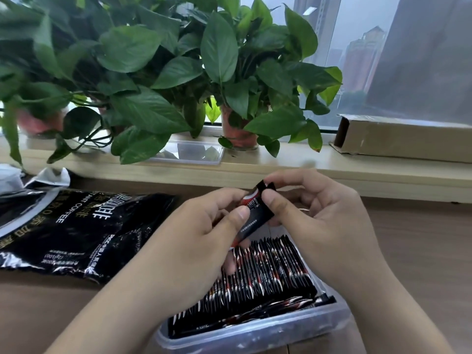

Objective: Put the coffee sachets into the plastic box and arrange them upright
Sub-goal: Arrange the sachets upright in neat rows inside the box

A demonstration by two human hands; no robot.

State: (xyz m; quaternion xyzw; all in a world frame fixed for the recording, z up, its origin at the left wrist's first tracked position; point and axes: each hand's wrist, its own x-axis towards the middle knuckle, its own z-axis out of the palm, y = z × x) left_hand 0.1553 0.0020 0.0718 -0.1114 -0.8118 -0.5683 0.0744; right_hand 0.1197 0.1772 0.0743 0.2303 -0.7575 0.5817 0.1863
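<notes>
Both hands meet above the far end of the plastic box [255, 335], sharing one coffee sachet [251, 215] that slants between them: the left hand [204, 233] pinches its lower part, thumb pressed on the face, and the right hand [324, 215] pinches the upper part, thumb on the front just below the top edge, the other fingers curled behind. Beneath them the row of sachets [258, 279] stands upright on edge, packed tight in the box, with a few lying flat along the near wall. The black coffee bag [76, 231] lies flat on the wooden table [421, 246], left of the box
</notes>
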